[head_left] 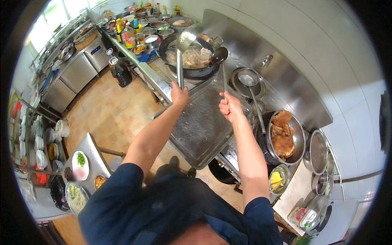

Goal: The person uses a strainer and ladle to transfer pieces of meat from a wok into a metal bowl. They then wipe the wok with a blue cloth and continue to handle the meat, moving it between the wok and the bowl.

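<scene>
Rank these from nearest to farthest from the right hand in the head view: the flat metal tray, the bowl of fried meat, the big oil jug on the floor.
From the right hand:
1. Flat metal tray, directly beneath it.
2. Bowl of fried meat, to its right on the stove.
3. Oil jug, far left on the floor.

Left hand [179,94] grips long handle of metal strainer [188,40], tilted over wok [188,59]. Right hand [229,107] grips ladle [219,55] handle, bowl at wok's right rim. Wok holds pale meat in liquid. Steel tray [204,126] below hands on stove edge. Bowl of browned meat [283,134] right of tray. Second ladle [248,80] rests between wok and bowl.
</scene>
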`<state>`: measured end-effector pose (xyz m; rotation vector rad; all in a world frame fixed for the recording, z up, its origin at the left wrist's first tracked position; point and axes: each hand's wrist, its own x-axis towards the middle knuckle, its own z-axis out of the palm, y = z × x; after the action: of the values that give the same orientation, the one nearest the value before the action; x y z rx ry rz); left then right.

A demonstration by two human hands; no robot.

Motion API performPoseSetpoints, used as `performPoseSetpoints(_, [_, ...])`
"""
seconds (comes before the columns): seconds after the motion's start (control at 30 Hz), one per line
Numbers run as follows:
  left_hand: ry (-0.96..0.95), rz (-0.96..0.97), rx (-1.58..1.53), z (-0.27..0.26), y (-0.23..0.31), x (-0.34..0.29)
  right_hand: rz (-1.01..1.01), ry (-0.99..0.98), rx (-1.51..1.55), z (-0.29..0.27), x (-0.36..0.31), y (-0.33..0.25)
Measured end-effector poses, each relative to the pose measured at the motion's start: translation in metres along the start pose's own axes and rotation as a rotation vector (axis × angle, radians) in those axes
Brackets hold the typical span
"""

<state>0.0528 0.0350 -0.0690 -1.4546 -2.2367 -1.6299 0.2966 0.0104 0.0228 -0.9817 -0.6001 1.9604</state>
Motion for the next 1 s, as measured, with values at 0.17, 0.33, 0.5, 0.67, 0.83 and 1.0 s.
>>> performPoseSetpoints(0.17, [-0.390, -0.365, -0.032, 0.008, 0.010, 0.006, 0.029, -0.035, 0.256, -0.026, -0.055, 0.026])
performPoseSetpoints(0.33, [-0.353, -0.309, 0.192, 0.058, 0.016, -0.010, 0.062, -0.008, 0.382, -0.056, -0.132, 0.062])
performPoseSetpoints(0.5, [-0.320, -0.366, 0.121, 0.085, 0.019, -0.016, 0.051, 0.010, 0.413, -0.075, -0.191, 0.092])
performPoseSetpoints(0.67, [-0.082, -0.041, 0.297, 0.041, 0.019, -0.092, 0.138, -0.066, 0.495, -0.116, -0.228, 0.108])
performPoseSetpoints(0.83, [-0.244, 0.014, -0.117, -0.125, 0.129, -0.252, 0.205, -0.130, 0.458, -0.175, -0.229, 0.119])
performPoseSetpoints(1.0, [-0.373, -0.291, -0.070, -0.220, 0.126, -0.407, 0.285, -0.178, 0.422, -0.224, -0.200, 0.148])
